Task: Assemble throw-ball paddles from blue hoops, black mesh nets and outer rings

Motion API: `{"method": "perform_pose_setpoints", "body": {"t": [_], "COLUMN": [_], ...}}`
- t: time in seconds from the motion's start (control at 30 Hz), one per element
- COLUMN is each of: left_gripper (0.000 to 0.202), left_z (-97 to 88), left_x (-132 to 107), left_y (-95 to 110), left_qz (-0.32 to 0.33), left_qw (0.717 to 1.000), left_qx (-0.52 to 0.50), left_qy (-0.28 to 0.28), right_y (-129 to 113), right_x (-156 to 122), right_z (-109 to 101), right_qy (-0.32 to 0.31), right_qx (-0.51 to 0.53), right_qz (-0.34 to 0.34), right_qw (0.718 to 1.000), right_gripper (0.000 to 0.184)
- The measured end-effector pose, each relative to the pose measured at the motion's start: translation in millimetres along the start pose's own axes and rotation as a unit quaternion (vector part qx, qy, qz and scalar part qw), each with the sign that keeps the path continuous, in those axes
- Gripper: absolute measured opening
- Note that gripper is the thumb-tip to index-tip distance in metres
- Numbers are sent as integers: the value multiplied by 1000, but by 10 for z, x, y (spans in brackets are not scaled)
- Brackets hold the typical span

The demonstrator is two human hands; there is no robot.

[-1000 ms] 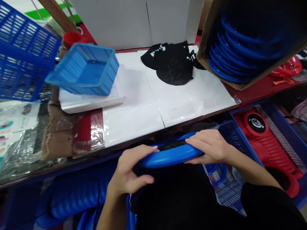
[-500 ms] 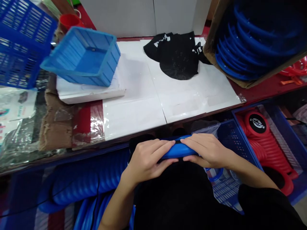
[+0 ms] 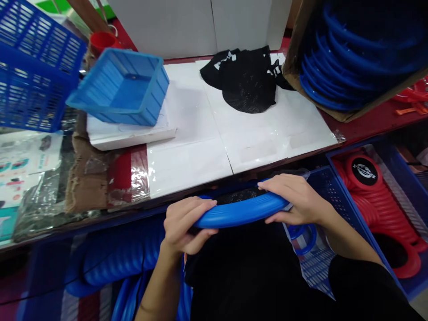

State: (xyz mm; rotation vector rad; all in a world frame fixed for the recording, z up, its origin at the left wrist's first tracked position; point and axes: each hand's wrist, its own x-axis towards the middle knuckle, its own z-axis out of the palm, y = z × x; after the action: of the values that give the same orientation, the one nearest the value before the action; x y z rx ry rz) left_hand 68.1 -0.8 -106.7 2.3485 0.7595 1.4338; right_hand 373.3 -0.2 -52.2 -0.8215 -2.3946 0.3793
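Note:
A blue plastic ring (image 3: pixel 242 211) with black mesh (image 3: pixel 241 196) inside its rim is held in front of my body, just below the bench edge. My left hand (image 3: pixel 189 223) grips its left end, thumb below and fingers over the top. At its right end my right hand (image 3: pixel 294 200) pinches the rim in the same way. The ring's far side is mostly hidden under the bench edge. Several black mesh pieces (image 3: pixel 249 84) with white print lie on the white bench top (image 3: pixel 197 156).
A blue bin (image 3: pixel 123 89) rests on a white box (image 3: pixel 133 136) at left. At right stands a carton (image 3: pixel 344 117) of blue rings (image 3: pixel 334 76). Below the bench are stacked blue rings (image 3: pixel 117 254) and a crate with red rings (image 3: pixel 384 200).
My hands have moved apart along the rim, left hand to the left and right hand slightly right. More of the blue ring and the black mesh inside now shows.

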Motion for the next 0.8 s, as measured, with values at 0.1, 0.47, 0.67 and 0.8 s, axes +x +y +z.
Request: {"method": "perform_pose_setpoints", "body": {"t": [0.1,0.47,0.67,0.8], "left_gripper": [40,44,37,33], "left_z": [14,151,-9,-116], "left_x": [-98,351,262,223], "left_y": [-173,132,34,26], "left_qz": [-4,-3,-74,-138], "left_qw": [999,982,988,977], "left_qx": [-50,56,-30,-66], "left_qy": [17,-180,-131,-150], "right_y": [89,-41,17,74], "right_x": [-107,-17,-67,-122], "right_z": [25,184,-14,-38], "right_qy": [11,5,-11,6], "right_qx": [7,-105,40,54], "right_qz": [-9,-31,40,36], "right_qw": [1000,994,998,998], "right_gripper": [56,49,52,54]}}
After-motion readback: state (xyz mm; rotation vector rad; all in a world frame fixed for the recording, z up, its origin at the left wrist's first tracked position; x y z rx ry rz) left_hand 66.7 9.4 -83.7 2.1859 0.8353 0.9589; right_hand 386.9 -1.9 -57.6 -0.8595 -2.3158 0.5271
